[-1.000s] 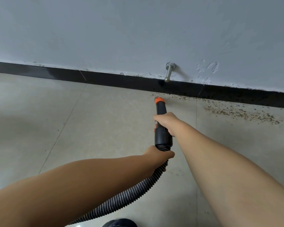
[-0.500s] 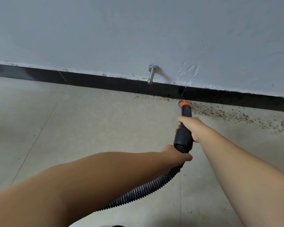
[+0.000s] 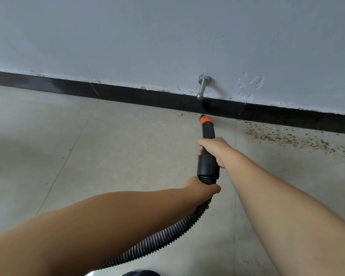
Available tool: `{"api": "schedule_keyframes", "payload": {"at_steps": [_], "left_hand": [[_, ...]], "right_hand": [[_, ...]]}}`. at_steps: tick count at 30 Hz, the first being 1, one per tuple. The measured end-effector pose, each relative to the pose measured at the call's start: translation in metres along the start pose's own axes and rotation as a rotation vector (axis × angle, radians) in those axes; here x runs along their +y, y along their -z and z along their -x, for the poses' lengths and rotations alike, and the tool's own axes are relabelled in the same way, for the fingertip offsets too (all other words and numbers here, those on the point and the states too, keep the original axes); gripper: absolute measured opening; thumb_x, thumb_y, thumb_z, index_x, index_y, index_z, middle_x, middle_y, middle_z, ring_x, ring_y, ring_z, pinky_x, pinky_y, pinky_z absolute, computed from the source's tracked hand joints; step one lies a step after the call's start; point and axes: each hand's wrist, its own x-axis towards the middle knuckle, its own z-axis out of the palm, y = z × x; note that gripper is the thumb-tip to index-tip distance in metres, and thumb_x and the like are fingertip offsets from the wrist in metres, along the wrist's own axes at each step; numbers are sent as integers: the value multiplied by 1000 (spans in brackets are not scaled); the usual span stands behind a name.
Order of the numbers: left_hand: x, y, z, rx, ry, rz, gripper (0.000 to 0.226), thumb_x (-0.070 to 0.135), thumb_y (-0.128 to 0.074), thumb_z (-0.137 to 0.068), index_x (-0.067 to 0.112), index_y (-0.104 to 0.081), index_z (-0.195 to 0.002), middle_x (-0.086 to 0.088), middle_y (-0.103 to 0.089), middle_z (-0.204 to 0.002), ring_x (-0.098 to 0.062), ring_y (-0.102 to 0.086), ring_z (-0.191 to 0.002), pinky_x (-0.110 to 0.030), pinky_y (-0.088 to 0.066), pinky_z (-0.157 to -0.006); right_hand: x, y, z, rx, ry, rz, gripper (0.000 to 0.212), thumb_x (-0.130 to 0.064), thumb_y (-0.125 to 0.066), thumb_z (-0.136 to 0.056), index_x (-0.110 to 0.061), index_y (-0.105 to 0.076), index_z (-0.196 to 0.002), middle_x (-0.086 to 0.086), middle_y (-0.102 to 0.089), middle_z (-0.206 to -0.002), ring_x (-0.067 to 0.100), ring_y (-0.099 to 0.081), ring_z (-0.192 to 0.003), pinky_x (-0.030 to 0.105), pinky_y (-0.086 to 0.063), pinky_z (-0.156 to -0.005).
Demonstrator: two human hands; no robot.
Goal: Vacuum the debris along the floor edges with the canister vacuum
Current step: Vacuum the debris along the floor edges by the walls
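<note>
At the left, bare beige floor tiles [image 3: 48, 136] run up to a black skirting board [image 3: 68, 87] beneath a grey-white painted wall [image 3: 167, 36]. The left forearm crosses from the lower left, and the left hand [image 3: 201, 189] is wrapped around the ribbed grey-black vacuum hose [image 3: 163, 238] just where it joins the rigid tube; the hose curves down and away toward the bottom edge, past a dark object [image 3: 141, 273] at the frame's foot (too little of it shows to name).

Further on, the black handle tube [image 3: 208, 164] points up toward the wall, with the right hand [image 3: 215, 150] clamped around its middle, above the left hand. Its orange-collared nozzle tip [image 3: 206, 120] sits at the base of the skirting, among a few dark specks. No brand mark or lettering can be read on the tube or hose.

Directly above the tip, a metal door stop [image 3: 203, 87] projects from the wall just over the skirting, with scuffed paint [image 3: 251, 81] beside it.

To the right, a band of brown debris [image 3: 291, 139] is scattered on the tiles along the skirting, well apart from the nozzle and widening toward the right edge.
</note>
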Motion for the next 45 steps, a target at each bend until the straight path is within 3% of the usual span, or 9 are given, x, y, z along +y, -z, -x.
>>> {"api": "schedule_keyframes", "payload": {"at_steps": [12, 18, 30, 35, 41, 45], "left_hand": [[-9, 48, -4, 118, 3, 58, 16, 20, -65, -83, 9, -54, -90, -6, -55, -68, -19, -53, -52, -26, -47, -56], [1, 25, -10, 32, -14, 13, 18, 18, -65, -83, 9, -53, -92, -5, -54, -68, -18, -52, -51, -25, -48, -56], [15, -40, -15, -115, -23, -122, 22, 19, -65, -83, 7, -54, -98, -5, -53, -68, -17, -52, -53, -26, -47, -57], [25, -61, -16, -137, -35, -149, 28, 18, -65, -83, 4, -54, -104, -6, -52, -70, -17, -51, -55, -26, -47, -55], [26, -60, -15, -92, -36, -121, 30, 17, -64, -84, 3, -55, -108, -6, -53, -69, -17, -51, -54, -26, -47, -56], [15, -40, -9, -32, -15, -40, 21, 16, -62, -83, 7, -54, -99, -6, -53, -68, -18, -51, -52, -25, -47, -56]], "right_hand": [[-19, -65, -9, -90, 68, 110, 31, -11, -60, -86, -6, -48, -115, 9, -63, -72, 24, -65, -60, 30, -52, -55], [-16, -27, -10, 3, 52, 71, 31, -9, -60, -85, -5, -49, -115, 10, -62, -71, 25, -64, -58, 32, -54, -59], [13, 60, -1, 139, -27, -79, 11, -10, -59, -86, -9, -49, -89, 8, -60, -69, 22, -62, -54, 25, -51, -46], [17, 87, 0, 172, -46, -140, 11, -8, -59, -86, -8, -49, -90, 9, -59, -68, 22, -60, -55, 25, -50, -45], [10, 82, -2, 157, -27, -87, 14, -8, -60, -87, -8, -48, -94, 10, -60, -69, 23, -61, -53, 28, -51, -48], [3, 46, -3, 65, 3, 12, 23, -7, -60, -86, -5, -48, -105, 10, -60, -67, 23, -62, -52, 28, -51, -48]]}}
